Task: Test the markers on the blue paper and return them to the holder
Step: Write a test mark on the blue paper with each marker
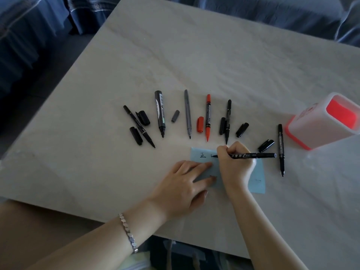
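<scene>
Right hand (234, 162) clamped on black marker (253, 155), tip on blue paper (257, 178). Left hand (183, 184) flat, fingers apart, pinning paper. Holder (319, 123) at 2 o'clock

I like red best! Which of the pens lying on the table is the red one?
The red marker lies uncapped in the middle of the row, between the grey pen and a thin black marker. Its red cap sits beside it; the other pens are black or grey.

Just one view here, head-mounted, looking forward and steeply down onto the worktop (194, 55) from its near edge. It sits pretty close, so both forearms come in from the bottom of the shot. The worktop looks rotated, with its far corner toward the top left and blue fabric (29, 26) beyond that.
</scene>
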Action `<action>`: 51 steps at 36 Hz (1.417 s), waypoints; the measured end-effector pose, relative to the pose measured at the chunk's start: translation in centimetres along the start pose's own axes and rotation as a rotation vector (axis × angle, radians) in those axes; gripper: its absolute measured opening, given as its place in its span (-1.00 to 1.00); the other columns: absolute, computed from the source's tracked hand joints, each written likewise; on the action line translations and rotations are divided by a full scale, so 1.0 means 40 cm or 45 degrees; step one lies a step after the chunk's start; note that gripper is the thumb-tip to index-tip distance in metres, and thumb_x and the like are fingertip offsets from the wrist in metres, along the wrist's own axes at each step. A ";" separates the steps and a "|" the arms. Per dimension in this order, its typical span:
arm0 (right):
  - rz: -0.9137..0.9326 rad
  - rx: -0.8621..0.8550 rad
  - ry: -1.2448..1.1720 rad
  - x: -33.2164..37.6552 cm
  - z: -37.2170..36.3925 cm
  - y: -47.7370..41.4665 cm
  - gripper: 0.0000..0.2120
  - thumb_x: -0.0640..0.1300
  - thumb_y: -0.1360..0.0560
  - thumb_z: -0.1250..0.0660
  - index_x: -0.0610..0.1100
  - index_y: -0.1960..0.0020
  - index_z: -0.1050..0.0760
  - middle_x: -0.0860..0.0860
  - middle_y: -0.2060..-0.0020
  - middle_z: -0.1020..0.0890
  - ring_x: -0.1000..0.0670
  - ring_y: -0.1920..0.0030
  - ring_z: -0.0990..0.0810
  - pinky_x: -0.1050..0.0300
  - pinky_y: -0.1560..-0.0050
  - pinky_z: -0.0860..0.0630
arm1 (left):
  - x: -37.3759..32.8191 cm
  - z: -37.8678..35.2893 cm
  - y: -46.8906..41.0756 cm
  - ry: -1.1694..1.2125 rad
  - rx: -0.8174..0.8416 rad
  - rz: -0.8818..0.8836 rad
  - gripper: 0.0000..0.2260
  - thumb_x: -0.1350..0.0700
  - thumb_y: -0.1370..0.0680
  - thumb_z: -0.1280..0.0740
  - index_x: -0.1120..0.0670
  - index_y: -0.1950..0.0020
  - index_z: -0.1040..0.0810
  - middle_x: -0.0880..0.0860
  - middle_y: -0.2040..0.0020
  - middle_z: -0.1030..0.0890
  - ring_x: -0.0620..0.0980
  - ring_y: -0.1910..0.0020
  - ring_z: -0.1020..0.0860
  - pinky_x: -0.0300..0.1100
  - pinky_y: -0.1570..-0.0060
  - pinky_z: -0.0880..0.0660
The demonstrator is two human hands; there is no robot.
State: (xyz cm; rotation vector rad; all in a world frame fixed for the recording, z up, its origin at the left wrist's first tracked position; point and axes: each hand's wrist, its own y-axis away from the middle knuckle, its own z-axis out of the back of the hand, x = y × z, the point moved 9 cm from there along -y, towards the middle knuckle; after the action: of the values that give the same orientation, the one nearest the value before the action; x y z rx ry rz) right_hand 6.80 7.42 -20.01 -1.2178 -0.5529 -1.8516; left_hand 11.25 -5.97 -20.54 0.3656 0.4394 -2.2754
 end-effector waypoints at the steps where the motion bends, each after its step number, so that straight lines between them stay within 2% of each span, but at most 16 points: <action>1: -0.007 0.005 -0.003 -0.002 -0.001 -0.001 -0.69 -0.33 -0.33 -0.32 -0.26 0.49 -0.25 0.02 0.62 -0.26 0.10 0.52 -0.22 0.33 0.51 -0.17 | -0.001 0.001 -0.001 -0.001 -0.001 -0.003 -0.70 -0.01 -0.49 -0.19 -0.01 -0.15 -0.58 0.10 -0.24 -0.55 0.03 -0.17 -0.38 -0.13 -0.18 -0.23; 7: -0.016 0.052 -0.045 -0.007 -0.013 -0.003 -0.62 -0.31 -0.33 -0.33 -0.12 0.53 -0.21 0.08 0.63 -0.35 0.11 0.54 -0.26 0.35 0.50 -0.19 | 0.001 -0.003 0.000 0.025 0.003 0.000 -0.70 -0.01 -0.50 -0.19 0.00 -0.16 -0.57 0.10 -0.25 -0.54 0.05 -0.17 -0.39 -0.11 -0.17 -0.24; 17: -0.013 0.092 -0.043 -0.004 -0.017 0.002 -0.60 -0.34 -0.30 -0.33 -0.08 0.55 -0.20 0.06 0.65 -0.28 0.11 0.53 -0.27 0.34 0.49 -0.18 | 0.004 -0.008 0.001 0.042 0.029 0.010 -0.69 -0.01 -0.50 -0.20 -0.01 -0.18 -0.57 0.10 -0.26 -0.53 0.05 -0.18 -0.39 -0.11 -0.17 -0.24; 27: -0.021 -0.020 0.030 -0.006 0.006 0.002 -0.59 -0.35 -0.29 -0.27 -0.09 0.52 -0.10 0.07 0.65 -0.30 0.07 0.55 -0.20 0.30 0.52 -0.14 | 0.001 -0.001 0.001 0.036 0.009 0.009 -0.70 -0.01 -0.50 -0.20 0.00 -0.15 -0.59 0.10 -0.25 -0.54 0.04 -0.16 -0.38 -0.13 -0.17 -0.24; 32: -0.119 -0.043 -0.129 -0.012 0.021 -0.005 -0.61 -0.36 -0.33 -0.27 -0.11 0.52 -0.15 0.09 0.68 -0.27 0.13 0.56 -0.20 0.32 0.50 -0.16 | 0.001 -0.002 0.001 0.020 0.017 0.001 -0.71 -0.01 -0.50 -0.19 -0.01 -0.15 -0.58 0.08 -0.26 -0.54 0.03 -0.16 -0.39 -0.13 -0.17 -0.25; 34: -0.211 -0.037 -0.229 -0.024 0.030 -0.007 -0.63 -0.28 -0.37 -0.27 -0.13 0.52 -0.19 0.10 0.66 -0.25 0.11 0.53 -0.21 0.22 0.46 -0.23 | 0.002 -0.001 0.001 0.009 0.011 0.003 -0.70 -0.01 -0.49 -0.19 -0.02 -0.15 -0.58 0.07 -0.25 -0.55 0.02 -0.16 -0.39 -0.14 -0.17 -0.25; 36: -0.342 -0.017 -0.300 -0.034 0.044 -0.014 -0.67 -0.17 -0.42 -0.28 -0.21 0.47 -0.29 0.05 0.61 -0.29 0.07 0.54 -0.25 0.23 0.47 -0.27 | 0.000 0.000 0.002 -0.016 0.005 -0.011 -0.70 -0.01 -0.49 -0.19 -0.02 -0.15 -0.59 0.05 -0.24 -0.56 0.01 -0.15 -0.40 -0.15 -0.18 -0.26; 39: -0.386 0.064 -0.125 -0.030 0.093 -0.055 -0.59 -0.05 -0.40 -0.30 -0.16 0.54 -0.27 0.08 0.69 -0.34 0.11 0.62 -0.28 0.26 0.51 -0.28 | -0.004 0.005 0.005 -0.046 -0.016 -0.022 -0.71 0.00 -0.48 -0.20 -0.04 -0.13 -0.58 0.01 -0.21 -0.57 -0.01 -0.14 -0.45 -0.16 -0.18 -0.30; 41: -0.324 0.230 0.100 -0.014 0.117 -0.094 -0.56 -0.04 -0.41 -0.31 -0.12 0.57 -0.26 0.07 0.76 -0.36 0.14 0.69 -0.27 0.25 0.52 -0.28 | -0.006 0.013 0.005 -0.028 -0.053 -0.018 -0.72 0.01 -0.47 -0.21 -0.03 -0.11 -0.58 0.03 -0.20 -0.59 -0.01 -0.14 -0.45 -0.15 -0.17 -0.31; 45: -0.196 0.449 0.405 0.018 0.158 -0.169 -0.62 0.01 -0.42 -0.38 -0.23 0.42 -0.42 0.03 0.72 -0.46 0.15 0.73 -0.35 0.29 0.56 -0.34 | -0.013 0.027 0.007 -0.051 -0.140 -0.061 -0.75 0.05 -0.46 -0.24 0.04 -0.05 -0.63 0.06 -0.13 -0.62 -0.01 -0.12 -0.43 -0.13 -0.16 -0.32; 47: -0.140 0.487 0.570 0.037 0.166 -0.202 -0.58 0.08 -0.40 -0.39 -0.19 0.45 -0.39 -0.06 0.59 -0.53 0.13 0.68 -0.41 0.20 0.46 -0.38 | -0.014 0.030 0.009 -0.051 -0.167 -0.072 -0.77 0.07 -0.46 -0.27 0.05 -0.03 -0.64 0.05 -0.11 -0.63 -0.01 -0.10 -0.45 -0.12 -0.16 -0.33; 49: -0.068 0.531 0.745 0.057 0.151 -0.228 -0.53 0.12 -0.42 -0.36 -0.20 0.45 -0.34 -0.11 0.53 -0.51 0.00 0.54 -0.46 0.16 0.41 -0.35 | -0.014 0.027 0.011 -0.058 -0.158 -0.073 -0.78 0.07 -0.46 -0.28 0.05 -0.02 -0.64 0.04 -0.10 -0.63 -0.02 -0.08 -0.48 -0.11 -0.15 -0.35; 51: -0.015 0.556 0.871 0.063 0.121 -0.247 -0.51 0.13 -0.44 -0.33 -0.21 0.44 -0.30 -0.10 0.51 -0.45 -0.06 0.49 -0.40 0.16 0.46 -0.28 | -0.013 0.023 0.011 -0.050 -0.138 -0.067 -0.78 0.07 -0.46 -0.27 0.05 -0.02 -0.64 0.03 -0.10 -0.63 -0.03 -0.08 -0.50 -0.12 -0.15 -0.36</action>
State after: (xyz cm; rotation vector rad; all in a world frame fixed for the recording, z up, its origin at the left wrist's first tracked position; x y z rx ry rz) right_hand 0.77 15.46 -14.89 -0.2618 -0.5277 -1.8774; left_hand 11.80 -6.31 -19.59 0.2569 0.5548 -2.2942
